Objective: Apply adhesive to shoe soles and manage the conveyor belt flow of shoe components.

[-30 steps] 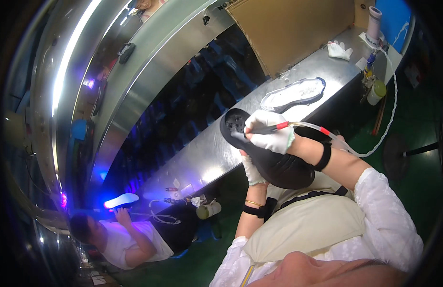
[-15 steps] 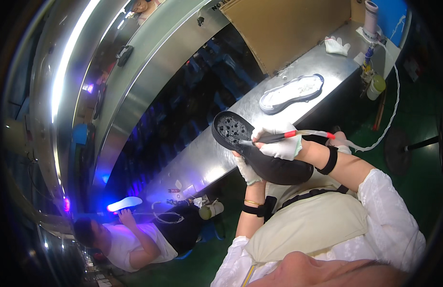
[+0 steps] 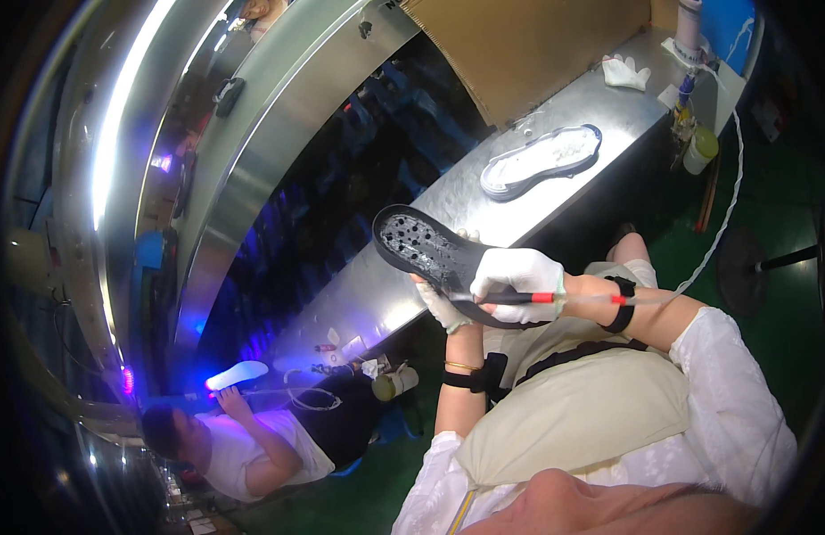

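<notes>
A black shoe sole (image 3: 441, 256) is tilted in front of me, its heel or toe end pointing to the far left. Round holes dot that end, and a wet-looking sheen covers its inner face. My left hand (image 3: 443, 306), in a white glove with bare fingertips, is closed around the sole from beneath. Over the sole's near part, my gloved right hand (image 3: 522, 275) grips a slim brush (image 3: 512, 298) with a dark handle and red bands, joined to a clear hose. The brush tip lies at the sole's near side edge; whether it touches is unclear.
Another sole (image 3: 543, 161) with a whitish inside lies on the metal bench (image 3: 412, 276). Beyond are a cardboard sheet (image 3: 537, 53), a white glove (image 3: 626, 73) and a pale cylinder (image 3: 688, 28). A white hose (image 3: 729, 205) hangs at right. A co-worker (image 3: 243, 450) sits at lower left.
The brush has moved from the holed end toward the sole's near side edge. The sole has shifted slightly left and turned, showing more of its inner face.
</notes>
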Demonstrator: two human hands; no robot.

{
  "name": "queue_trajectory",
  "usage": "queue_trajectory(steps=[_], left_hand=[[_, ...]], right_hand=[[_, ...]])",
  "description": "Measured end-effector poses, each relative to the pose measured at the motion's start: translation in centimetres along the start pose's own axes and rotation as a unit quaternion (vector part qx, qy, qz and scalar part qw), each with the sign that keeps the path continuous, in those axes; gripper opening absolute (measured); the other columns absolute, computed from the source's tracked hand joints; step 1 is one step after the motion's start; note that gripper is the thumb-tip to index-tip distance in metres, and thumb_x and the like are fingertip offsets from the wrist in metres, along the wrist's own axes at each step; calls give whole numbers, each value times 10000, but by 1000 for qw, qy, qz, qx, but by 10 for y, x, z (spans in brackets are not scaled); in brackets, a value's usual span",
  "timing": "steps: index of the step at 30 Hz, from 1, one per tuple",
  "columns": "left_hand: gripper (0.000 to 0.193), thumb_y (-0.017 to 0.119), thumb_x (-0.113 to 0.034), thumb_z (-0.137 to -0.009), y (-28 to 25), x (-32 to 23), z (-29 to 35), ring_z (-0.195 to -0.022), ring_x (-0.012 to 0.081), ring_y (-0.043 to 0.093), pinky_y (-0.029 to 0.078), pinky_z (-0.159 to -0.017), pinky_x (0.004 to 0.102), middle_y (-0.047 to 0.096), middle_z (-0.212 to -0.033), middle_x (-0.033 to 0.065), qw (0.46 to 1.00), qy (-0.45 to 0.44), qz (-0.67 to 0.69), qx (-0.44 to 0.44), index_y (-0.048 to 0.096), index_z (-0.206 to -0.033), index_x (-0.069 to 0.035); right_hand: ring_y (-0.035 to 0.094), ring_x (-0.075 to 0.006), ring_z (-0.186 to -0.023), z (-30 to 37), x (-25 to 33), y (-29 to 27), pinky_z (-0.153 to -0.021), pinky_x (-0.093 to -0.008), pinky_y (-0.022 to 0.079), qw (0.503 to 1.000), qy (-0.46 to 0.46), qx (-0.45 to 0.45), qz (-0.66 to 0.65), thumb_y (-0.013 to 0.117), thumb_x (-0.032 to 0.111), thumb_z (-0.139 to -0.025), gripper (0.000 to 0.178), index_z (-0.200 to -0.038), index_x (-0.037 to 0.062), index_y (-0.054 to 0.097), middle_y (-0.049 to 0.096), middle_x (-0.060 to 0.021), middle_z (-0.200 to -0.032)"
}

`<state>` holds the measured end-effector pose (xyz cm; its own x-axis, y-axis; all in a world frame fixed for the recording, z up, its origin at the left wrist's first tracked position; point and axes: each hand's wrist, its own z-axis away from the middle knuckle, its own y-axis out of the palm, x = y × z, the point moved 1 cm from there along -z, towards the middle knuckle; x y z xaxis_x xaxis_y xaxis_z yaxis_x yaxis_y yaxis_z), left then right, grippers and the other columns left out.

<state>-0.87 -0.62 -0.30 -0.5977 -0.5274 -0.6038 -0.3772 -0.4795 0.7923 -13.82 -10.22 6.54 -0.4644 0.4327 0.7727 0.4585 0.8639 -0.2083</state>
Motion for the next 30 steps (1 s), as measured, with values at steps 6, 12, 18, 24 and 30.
queue_trajectory(steps=[6, 12, 18, 24, 30], left_hand=[[737, 509, -618, -810, 9, -13, -3, -1056, 347, 535, 434, -943, 460, 548, -1137, 213, 999, 28, -19, 24, 452, -1245, -26], [744, 484, -586, -843, -2, -22, 2, -1121, 345, 500, 423, -948, 447, 518, -1214, 223, 996, -32, 52, 67, 434, -1268, 23], [693, 427, -541, -897, -4, -25, 47, -1192, 320, 466, 356, -1026, 449, 451, -1332, 166, 982, -167, -57, 67, 359, -1356, -25], [665, 516, -521, -842, 3, 16, 79, -1148, 288, 514, 411, -987, 433, 509, -1282, 135, 984, -169, 30, 57, 425, -1326, -73], [623, 455, -529, -855, -20, 22, 58, -1074, 259, 561, 454, -922, 386, 558, -1215, 127, 986, -146, 38, 66, 480, -1276, -71]], right_hand=[[608, -152, -754, 4, -7, -1, -700, -271, 486, 997, 54, -19, -43, 663, -7, -727, 143, -853, 51, 628, 628, -55, -837], [623, -172, -750, 19, 5, 0, -683, -277, 499, 988, 87, 50, -113, 687, 27, -707, 134, -818, 50, 616, 621, -66, -823], [616, -104, -833, 36, -19, -20, -768, -262, 500, 965, 219, -47, -138, 669, -6, -758, 152, -891, 27, 603, 663, -57, -885], [572, -66, -810, 44, -22, -14, -735, -232, 466, 919, 306, -147, -202, 641, 4, -784, 114, -892, 29, 613, 625, -22, -873], [597, -122, -749, 45, 0, 3, -689, -259, 467, 953, 225, -78, -185, 700, 65, -699, 138, -804, 53, 611, 620, -48, -806]])
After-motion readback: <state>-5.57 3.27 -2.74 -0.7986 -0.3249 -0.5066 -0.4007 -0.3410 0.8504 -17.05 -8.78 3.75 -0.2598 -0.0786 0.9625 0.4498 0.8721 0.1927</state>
